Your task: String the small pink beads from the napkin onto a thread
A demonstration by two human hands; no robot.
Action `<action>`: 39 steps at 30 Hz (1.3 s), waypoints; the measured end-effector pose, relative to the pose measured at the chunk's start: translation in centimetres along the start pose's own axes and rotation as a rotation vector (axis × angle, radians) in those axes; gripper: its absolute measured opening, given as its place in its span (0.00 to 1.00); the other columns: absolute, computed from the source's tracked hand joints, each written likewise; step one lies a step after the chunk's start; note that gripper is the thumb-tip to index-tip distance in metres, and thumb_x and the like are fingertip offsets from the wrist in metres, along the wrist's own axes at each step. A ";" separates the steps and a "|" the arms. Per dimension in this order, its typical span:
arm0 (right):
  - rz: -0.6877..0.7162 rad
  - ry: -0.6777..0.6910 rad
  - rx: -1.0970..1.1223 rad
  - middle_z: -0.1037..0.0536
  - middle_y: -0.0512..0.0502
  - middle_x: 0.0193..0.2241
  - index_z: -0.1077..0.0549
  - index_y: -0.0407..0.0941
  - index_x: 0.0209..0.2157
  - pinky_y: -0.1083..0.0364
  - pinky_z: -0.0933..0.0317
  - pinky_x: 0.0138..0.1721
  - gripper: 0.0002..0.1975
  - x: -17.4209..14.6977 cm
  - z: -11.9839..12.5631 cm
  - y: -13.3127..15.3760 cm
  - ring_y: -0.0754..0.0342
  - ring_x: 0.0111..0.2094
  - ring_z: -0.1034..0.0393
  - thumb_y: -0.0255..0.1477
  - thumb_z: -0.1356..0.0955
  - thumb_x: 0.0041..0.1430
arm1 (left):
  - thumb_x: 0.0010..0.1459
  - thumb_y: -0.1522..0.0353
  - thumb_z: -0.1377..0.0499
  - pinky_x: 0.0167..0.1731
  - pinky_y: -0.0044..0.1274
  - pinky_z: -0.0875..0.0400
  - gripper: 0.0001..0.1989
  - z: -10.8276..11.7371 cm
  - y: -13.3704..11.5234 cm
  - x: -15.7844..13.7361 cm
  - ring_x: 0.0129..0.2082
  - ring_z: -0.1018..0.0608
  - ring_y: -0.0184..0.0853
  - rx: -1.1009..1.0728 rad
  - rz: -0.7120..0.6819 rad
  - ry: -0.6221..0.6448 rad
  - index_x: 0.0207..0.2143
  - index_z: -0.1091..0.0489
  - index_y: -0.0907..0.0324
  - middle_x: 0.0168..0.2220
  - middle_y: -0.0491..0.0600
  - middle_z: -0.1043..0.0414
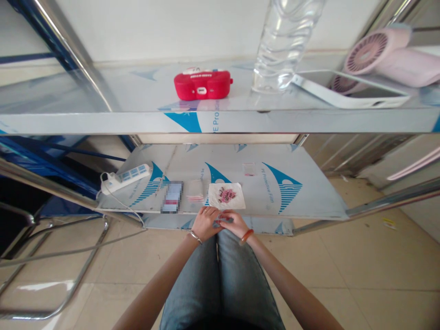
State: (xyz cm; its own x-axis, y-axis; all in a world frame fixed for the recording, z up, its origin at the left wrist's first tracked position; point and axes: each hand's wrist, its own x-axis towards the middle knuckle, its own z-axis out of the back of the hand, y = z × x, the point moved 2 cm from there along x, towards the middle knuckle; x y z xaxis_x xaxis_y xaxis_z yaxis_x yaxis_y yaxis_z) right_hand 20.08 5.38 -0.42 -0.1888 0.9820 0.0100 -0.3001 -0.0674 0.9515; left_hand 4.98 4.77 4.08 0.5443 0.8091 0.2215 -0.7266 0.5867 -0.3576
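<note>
My left hand (205, 223) and my right hand (235, 224) meet above my lap, just in front of the lower shelf's edge. Their fingertips are pinched close together around something too small to make out. Right beyond them lies a white tissue (213, 201) with a pile of pink and dark beads (227, 195) on it. To the left of the tissue is a clear little bag (195, 191) with pinkish contents at its near end. Farther back lies another small clear bag (249, 169) with a bit of pink in it.
A phone (172, 196) and a white power strip (128, 178) with a trailing cable lie left on the lower shelf (309, 197). The upper shelf (130, 121) carries a red case (202, 85), a water bottle (283, 46), a white-framed tablet-like object (350, 97) and a pink fan (395, 57).
</note>
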 end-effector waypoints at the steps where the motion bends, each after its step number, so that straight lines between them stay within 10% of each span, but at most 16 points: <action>1: -0.012 0.012 0.023 0.22 0.43 0.36 0.22 0.43 0.29 0.51 0.34 0.40 0.08 0.0 0.0 0.0 0.49 0.39 0.29 0.27 0.28 0.42 | 0.50 0.63 0.39 0.48 0.31 0.40 0.17 0.0 0.0 0.0 0.45 0.28 0.39 -0.011 -0.005 0.009 0.43 0.32 0.56 0.42 0.50 0.28; 18: 0.100 -0.051 0.011 0.21 0.43 0.32 0.22 0.43 0.30 0.52 0.35 0.37 0.08 3.1 1.9 0.2 0.49 0.35 0.28 0.32 0.32 0.51 | 0.45 0.61 0.35 0.51 0.36 0.41 0.23 0.7 2.1 1.2 0.46 0.26 0.42 -0.113 0.254 -0.022 0.44 0.31 0.57 0.43 0.52 0.26; 27: 0.119 -0.236 -0.369 0.24 0.39 0.31 0.24 0.42 0.26 0.49 0.40 0.43 0.02 5.5 3.7 -3.4 0.46 0.37 0.32 0.26 0.29 0.48 | 0.44 0.64 0.34 0.45 0.31 0.32 0.24 1.0 5.4 2.3 0.43 0.24 0.39 -0.760 0.472 -0.257 0.44 0.32 0.62 0.42 0.55 0.26; 39: 0.134 -0.210 -0.470 0.25 0.44 0.27 0.25 0.44 0.23 0.49 0.39 0.41 0.06 6.4 2.9 -5.0 0.48 0.33 0.31 0.32 0.29 0.47 | 0.41 0.58 0.33 0.43 0.29 0.31 0.21 0.9 5.7 2.1 0.40 0.24 0.38 -0.878 0.523 -0.209 0.35 0.28 0.62 0.37 0.52 0.24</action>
State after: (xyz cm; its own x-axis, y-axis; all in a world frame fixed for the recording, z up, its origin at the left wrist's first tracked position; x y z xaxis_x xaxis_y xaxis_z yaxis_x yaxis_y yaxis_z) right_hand 23.11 12.53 -4.21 -0.0775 0.9703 0.2292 -0.6818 -0.2193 0.6979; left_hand 1.61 9.88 3.31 0.1055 0.9940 -0.0287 -0.2451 -0.0020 -0.9695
